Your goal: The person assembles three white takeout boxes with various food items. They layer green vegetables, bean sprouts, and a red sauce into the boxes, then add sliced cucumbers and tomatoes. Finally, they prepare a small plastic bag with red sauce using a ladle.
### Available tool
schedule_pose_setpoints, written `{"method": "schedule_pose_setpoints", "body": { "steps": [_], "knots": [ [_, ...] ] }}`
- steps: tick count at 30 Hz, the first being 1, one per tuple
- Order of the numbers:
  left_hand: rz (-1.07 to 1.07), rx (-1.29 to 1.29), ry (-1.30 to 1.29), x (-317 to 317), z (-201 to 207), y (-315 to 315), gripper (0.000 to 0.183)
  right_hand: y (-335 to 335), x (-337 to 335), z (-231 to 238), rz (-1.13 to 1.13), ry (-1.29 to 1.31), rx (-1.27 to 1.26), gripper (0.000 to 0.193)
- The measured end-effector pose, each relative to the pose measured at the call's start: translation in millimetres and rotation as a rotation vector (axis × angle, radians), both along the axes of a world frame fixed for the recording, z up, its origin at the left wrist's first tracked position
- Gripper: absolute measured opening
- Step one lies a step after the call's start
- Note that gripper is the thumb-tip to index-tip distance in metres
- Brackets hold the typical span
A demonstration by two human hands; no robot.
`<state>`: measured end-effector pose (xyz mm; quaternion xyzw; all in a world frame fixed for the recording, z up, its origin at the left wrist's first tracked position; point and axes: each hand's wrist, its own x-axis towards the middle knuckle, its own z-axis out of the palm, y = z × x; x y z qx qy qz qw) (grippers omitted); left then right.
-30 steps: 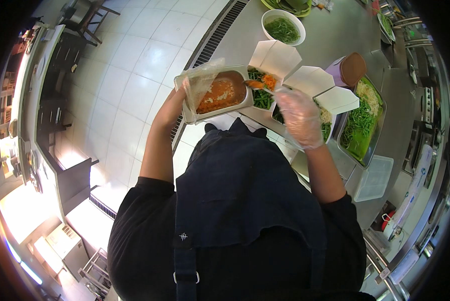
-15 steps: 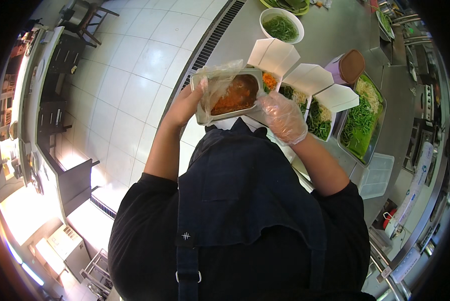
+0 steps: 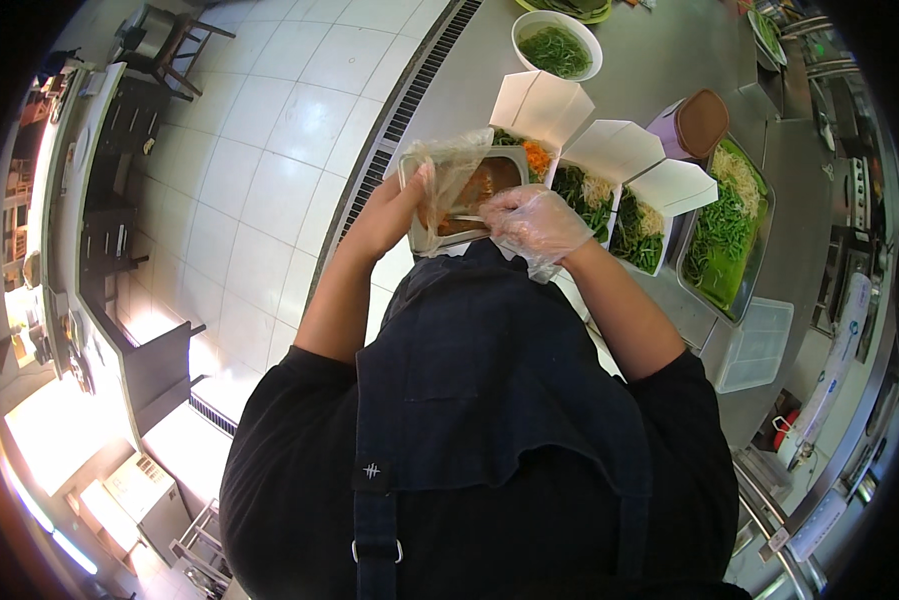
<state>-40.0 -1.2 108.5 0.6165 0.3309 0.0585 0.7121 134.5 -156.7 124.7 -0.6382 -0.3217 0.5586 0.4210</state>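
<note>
My left hand (image 3: 394,212) is bare and closed on the left side of a rectangular metal container (image 3: 519,158). Inside lies a reddish-brown sauce or paste (image 3: 494,180), and clear plastic film (image 3: 447,160) hangs loosely over the left part. My right hand (image 3: 537,222), in a clear disposable glove, reaches over the container's near right edge with the fingers pinched together. A thin pale strip (image 3: 461,217) shows at its fingertips; its kind cannot be made out. Just right of the container stand white folding food boxes (image 3: 614,148), lids up, filled with greens, pale shreds and orange shreds.
On the steel counter (image 3: 659,55) are a white bowl of cut greens (image 3: 555,52), a purple tub with brown lid (image 3: 691,125), and a tray of chopped greens and pale shreds (image 3: 724,235). A clear plastic container (image 3: 754,345) lies nearer. Tiled floor (image 3: 269,130) extends left.
My right hand has moved left and down from beside the boxes to inside the container's edge, its fingers now pinched. The container has shifted slightly right, still in my left hand.
</note>
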Motion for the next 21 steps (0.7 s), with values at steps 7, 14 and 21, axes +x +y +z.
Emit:
{"method": "schedule_pose_setpoints", "body": {
  "steps": [7,14,21],
  "knots": [
    [-0.027,0.012,0.040,9,-3,-10,0.056,-33,21,-12,-0.127,-0.043,-0.016,0.024],
    [-0.024,-0.049,-0.015,32,-18,-20,0.061,-68,37,-13,-0.310,-0.024,-0.091,0.019],
    [-0.029,-0.094,-0.020,57,-30,-30,0.064,-102,59,-10,-0.500,0.082,-0.079,0.019]
  ]
}}
